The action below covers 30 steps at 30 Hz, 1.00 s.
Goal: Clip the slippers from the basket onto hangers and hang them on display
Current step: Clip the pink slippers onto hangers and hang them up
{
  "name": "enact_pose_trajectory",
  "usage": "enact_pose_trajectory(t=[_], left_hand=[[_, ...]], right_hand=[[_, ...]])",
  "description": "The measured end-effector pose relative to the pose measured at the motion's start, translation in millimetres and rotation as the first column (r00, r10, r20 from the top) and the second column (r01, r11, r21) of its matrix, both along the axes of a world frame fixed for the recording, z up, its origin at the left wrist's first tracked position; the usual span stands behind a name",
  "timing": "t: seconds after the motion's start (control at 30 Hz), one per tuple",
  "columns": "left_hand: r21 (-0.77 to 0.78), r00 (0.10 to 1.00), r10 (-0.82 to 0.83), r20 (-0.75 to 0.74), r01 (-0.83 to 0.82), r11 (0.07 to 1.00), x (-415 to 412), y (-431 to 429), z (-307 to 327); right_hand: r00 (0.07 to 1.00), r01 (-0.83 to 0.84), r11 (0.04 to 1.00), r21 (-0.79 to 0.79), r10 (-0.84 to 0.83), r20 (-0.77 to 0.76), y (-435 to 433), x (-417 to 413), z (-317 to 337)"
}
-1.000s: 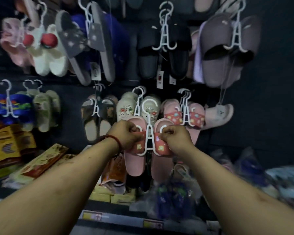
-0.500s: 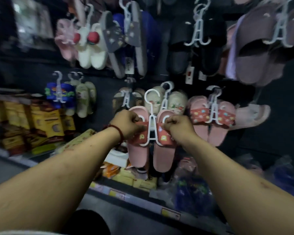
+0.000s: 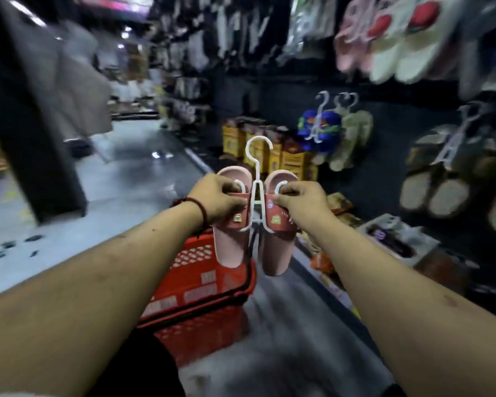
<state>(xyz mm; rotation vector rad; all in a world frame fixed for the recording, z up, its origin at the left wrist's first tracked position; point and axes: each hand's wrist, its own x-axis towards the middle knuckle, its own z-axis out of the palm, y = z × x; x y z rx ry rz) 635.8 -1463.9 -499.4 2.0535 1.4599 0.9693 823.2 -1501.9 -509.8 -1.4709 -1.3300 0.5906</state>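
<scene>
Curled fingers of the left hand [image 3: 218,197] are closed on the strap of the left slipper [image 3: 229,247], just where a curved arm of the white hanger [image 3: 257,196] meets it. A red basket [image 3: 201,285] is seen on the floor below and behind that slipper. The hanger is held upright between the hands, with its hook free in the air and caught on nothing. The right slipper [image 3: 278,253] is pinched at its strap in the same way by the right hand [image 3: 301,206].

Whether both straps are fully seated on the hanger arms cannot be told, as the joints are covered by the fingers. If they are not, a slipper could be shed once either hand is loosened, and it would likely fall to the floor or into the basket. The pair is held over the aisle, well apart from the display wall [image 3: 390,156] at the right. Pairs such as the blue pair [image 3: 320,130] hang close together there, so the open hook could be snagged on a neighbouring hanger, or a hung pair knocked down, if it is brought in carelessly.
</scene>
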Motion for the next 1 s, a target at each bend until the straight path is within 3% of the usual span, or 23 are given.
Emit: enact_pose_trajectory(t=[0.23, 0.37, 0.5, 0.57, 0.63, 0.7, 0.87, 1.0], left_hand=[[-0.030, 0.961, 0.275, -0.001, -0.275, 0.961, -93.7, 33.7, -67.5], [-0.054, 0.921, 0.380, 0.084, -0.377, 0.925, -127.2, 51.8, -120.2], [-0.147, 0.857, 0.443, 0.263, -0.418, 0.896, -142.7, 67.0, -157.4], [-0.177, 0.852, 0.458, 0.254, -0.424, 0.888, -149.5, 77.2, -162.4], [-0.224, 0.899, 0.409, 0.154, -0.372, 0.901, -153.2, 82.5, -165.7], [-0.228, 0.944, 0.320, -0.081, -0.330, 0.916, -157.4, 88.4, -172.9], [-0.237, 0.878, 0.169, -0.448, -0.299, 0.924, -167.4, 97.4, -183.1], [-0.280, 0.849, 0.084, -0.522, -0.264, 0.923, -170.5, 92.2, -190.1]], right_hand=[[0.977, -0.208, 0.977, -0.035, 0.206, -0.049, 79.6, -101.5, -71.3], [0.965, -0.250, 0.966, -0.073, 0.242, -0.099, 107.8, -145.6, -111.8], [0.952, -0.288, 0.946, -0.151, 0.266, -0.149, 136.7, -171.3, -148.1], [0.949, -0.291, 0.938, -0.187, 0.258, -0.181, 150.5, -177.8, -158.5], [0.947, -0.292, 0.939, -0.185, 0.255, -0.197, 159.6, -178.8, -163.9], [0.948, -0.294, 0.937, -0.186, 0.261, -0.185, 166.2, -176.5, -166.8], [0.943, -0.327, 0.925, -0.195, 0.305, -0.133, 174.8, -167.0, -172.2], [0.932, -0.343, 0.917, -0.202, 0.306, -0.193, 174.5, -162.1, -176.3]])
